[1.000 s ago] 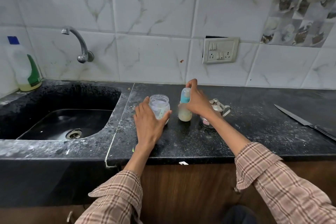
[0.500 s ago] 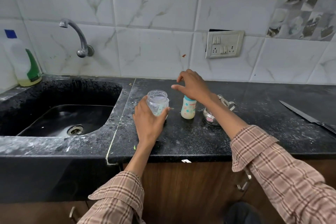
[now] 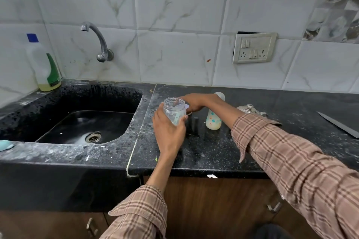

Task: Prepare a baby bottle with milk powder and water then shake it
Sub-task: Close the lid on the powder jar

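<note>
Left hand [image 3: 168, 134] at 6 o'clock of the clear jar [image 3: 174, 110], fingers and thumb wrapping round its lower body, holding it upright just off or on the desk [image 3: 213, 151] — cannot tell which. Jar open-topped, looking near empty, some pale print on its wall, not readable. Right hand [image 3: 194, 102] reaching across behind the jar at its 1 o'clock, fingers curling low over something small and white at the jar's far rim; grip mostly hidden, so cannot tell whether pinching or just touching.

Baby bottle [image 3: 213, 120] standing upright on the desk at 3 o'clock of the jar, apart from both hands, right forearm crossing in front of its neck. Milky mix filling the lower part, teal and orange shapes printed on the body, no legible wording.

Handling guess: bottle light, stiff plastic, possibly slick from powder; taking it round the mid-body looking safest. Jar looking rigid, smooth.

Steel pot [image 3: 250, 109] sitting at 3 o'clock of the bottle. Knife [image 3: 338, 124] lying far right. Sink [image 3: 58, 99] at 9 o'clock, tap [image 3: 99, 42] above. Detergent bottle [image 3: 45, 66] at far left, green label unreadable. Wall socket [image 3: 254, 47] at 1 o'clock.
</note>
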